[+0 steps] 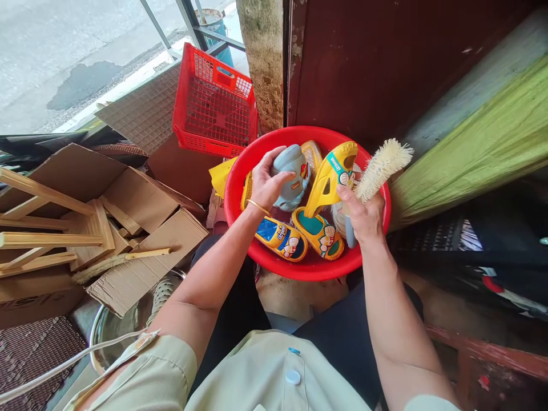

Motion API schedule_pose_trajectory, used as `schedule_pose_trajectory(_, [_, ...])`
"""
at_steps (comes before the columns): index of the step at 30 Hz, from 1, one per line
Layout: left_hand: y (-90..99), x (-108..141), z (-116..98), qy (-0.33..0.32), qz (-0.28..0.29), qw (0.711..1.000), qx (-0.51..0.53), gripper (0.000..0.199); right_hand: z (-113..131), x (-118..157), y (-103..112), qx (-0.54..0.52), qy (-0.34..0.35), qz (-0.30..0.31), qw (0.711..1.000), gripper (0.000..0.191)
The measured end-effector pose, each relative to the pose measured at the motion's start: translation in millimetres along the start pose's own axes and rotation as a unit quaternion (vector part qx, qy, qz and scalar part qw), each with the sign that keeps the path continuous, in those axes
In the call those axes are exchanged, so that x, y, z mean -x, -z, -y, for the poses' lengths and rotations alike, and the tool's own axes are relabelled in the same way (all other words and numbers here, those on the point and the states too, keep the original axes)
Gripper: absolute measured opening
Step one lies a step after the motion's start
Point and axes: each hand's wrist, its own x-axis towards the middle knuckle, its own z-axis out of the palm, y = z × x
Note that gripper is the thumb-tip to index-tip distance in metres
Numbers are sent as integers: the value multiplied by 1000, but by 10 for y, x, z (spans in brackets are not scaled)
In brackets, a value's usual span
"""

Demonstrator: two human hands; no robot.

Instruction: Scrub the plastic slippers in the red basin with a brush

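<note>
My left hand (266, 185), with a gold bangle at its wrist, is closed around a grey-blue slipper (287, 160) over the red basin. My right hand (367, 220) grips a brush (383, 165) with cream bristles that point up and right. Its thumb also presses on a yellow slipper (327, 177) with a green band, tilted upright. Inside the red basin (306, 273), more slippers sit in dark sudsy water: a yellow one with a blue insole (285, 240) and a yellow one with a green insole (319, 231). The right palm and lower fingers are partly hidden.
A red plastic crate (218, 111) stands behind the basin on the left. Wooden stools (55, 234) and cardboard (149, 257) lie at left, above a metal bowl (103, 337). A brown door (342, 68) and green cloth (479, 137) border the right.
</note>
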Motion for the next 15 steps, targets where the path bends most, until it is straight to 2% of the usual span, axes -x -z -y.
schedule_pose_trajectory(4, [-29, 7, 3, -14, -1, 1000, 13, 55, 70, 12, -18, -14, -64, -2, 998, 61])
schedule_pose_trajectory(8, [-59, -75, 65, -59, 5, 997, 44, 57, 119, 4, -51, -30, -58, 7, 998, 56])
schedule_pose_trajectory(11, [-42, -201, 237, -59, -15, 998, 20, 64, 90, -2, -48, -28, -60, 10, 998, 55])
schedule_pose_trajectory(15, [78, -350, 582, -4, -31, 998, -61, 67, -18, -3, 3, -12, -80, 19, 997, 57])
